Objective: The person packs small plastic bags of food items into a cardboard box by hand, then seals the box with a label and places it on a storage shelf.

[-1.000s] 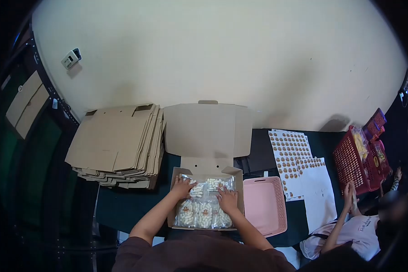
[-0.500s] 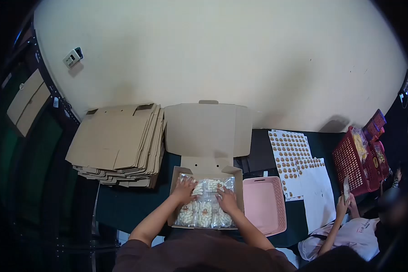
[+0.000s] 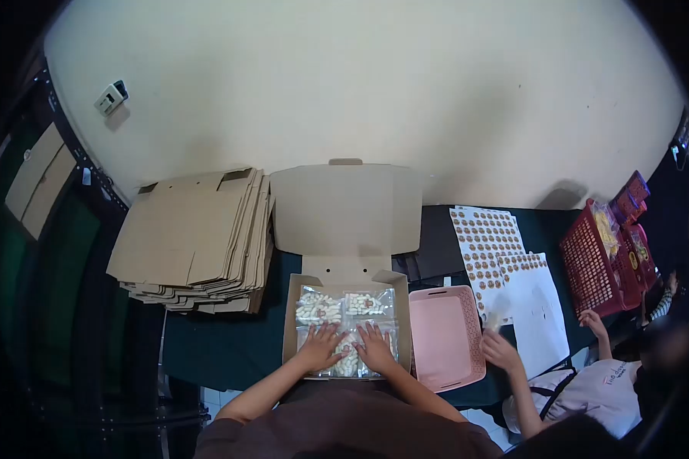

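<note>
An open cardboard box stands in front of me with its lid raised toward the wall. Clear plastic bags of pale, finger-shaped snacks fill it in two rows, with small round stickers on them. My left hand lies flat with fingers spread on the near-row bags, left of the middle. Beside it, my right hand rests the same way on the near-row bags at the right. Both palms partly cover the bags under them.
Flattened cardboard boxes are stacked at the left. A pink tray sits right of the box, near sticker sheets and a red basket. A co-worker's hand holds a small clear packet by the tray.
Both my hands have slid from the far row of bags toward me onto the near row. The co-worker's hand has reached left toward the pink tray with a packet.
</note>
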`<action>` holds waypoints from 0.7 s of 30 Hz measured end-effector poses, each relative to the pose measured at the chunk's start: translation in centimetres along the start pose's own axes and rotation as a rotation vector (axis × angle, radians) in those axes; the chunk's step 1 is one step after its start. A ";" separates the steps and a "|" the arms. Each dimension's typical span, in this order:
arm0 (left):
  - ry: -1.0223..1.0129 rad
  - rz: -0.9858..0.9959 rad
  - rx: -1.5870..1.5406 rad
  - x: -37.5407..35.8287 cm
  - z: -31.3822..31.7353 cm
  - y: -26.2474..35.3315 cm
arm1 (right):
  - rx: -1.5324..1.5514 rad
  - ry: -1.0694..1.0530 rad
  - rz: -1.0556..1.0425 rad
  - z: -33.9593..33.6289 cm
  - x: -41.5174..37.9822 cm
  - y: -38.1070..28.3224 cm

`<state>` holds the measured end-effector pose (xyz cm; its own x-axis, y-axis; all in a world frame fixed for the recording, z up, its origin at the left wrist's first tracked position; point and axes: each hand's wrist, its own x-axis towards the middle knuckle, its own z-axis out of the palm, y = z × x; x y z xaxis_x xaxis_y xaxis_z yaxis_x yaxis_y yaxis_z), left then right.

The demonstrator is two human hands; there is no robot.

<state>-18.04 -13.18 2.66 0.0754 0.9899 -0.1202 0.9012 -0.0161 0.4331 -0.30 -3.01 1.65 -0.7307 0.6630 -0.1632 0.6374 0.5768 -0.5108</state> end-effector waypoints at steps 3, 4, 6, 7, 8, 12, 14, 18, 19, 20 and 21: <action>-0.050 -0.032 0.059 -0.5 0.8 0.3 | 0.076 0.086 -0.016 -0.3 -0.9 0.2; -0.061 -0.012 0.059 -0.2 0.2 0.8 | 0.078 0.095 0.004 -0.4 -1.2 0.2; 0.018 0.012 0.019 0.6 -0.7 1.8 | 0.271 0.232 -0.105 -1.3 -2.0 0.2; 0.029 0.038 -0.024 1.2 -1.3 2.6 | 0.259 0.328 -0.131 -1.9 -2.5 0.0; 0.023 0.054 -0.029 2.0 -1.6 3.2 | 0.254 0.336 -0.116 -2.7 -3.2 -0.1; 0.222 0.278 -0.164 6.0 -3.1 8.0 | 0.351 0.535 -0.055 -5.4 -5.5 0.4; 0.200 0.353 -0.644 7.6 -2.7 10.6 | 0.348 0.758 0.019 -5.9 -6.7 2.0; -0.405 -0.096 -1.437 12.6 3.8 13.8 | 0.262 0.843 0.223 -6.0 -9.8 4.8; -0.411 -0.088 -1.439 13.6 5.0 14.9 | 0.307 0.821 0.298 -6.5 -10.7 4.5; -0.358 -0.106 -1.466 14.4 6.2 16.1 | 0.300 0.830 0.303 -6.1 -11.4 4.8; -0.306 -0.122 -1.492 15.2 7.2 16.9 | 0.306 0.847 0.331 -5.5 -12.2 5.1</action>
<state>1.42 0.61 1.77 0.2861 0.9053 -0.3139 -0.3164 0.3985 0.8609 13.23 -5.51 5.65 -0.0292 0.9640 0.2642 0.6010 0.2281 -0.7660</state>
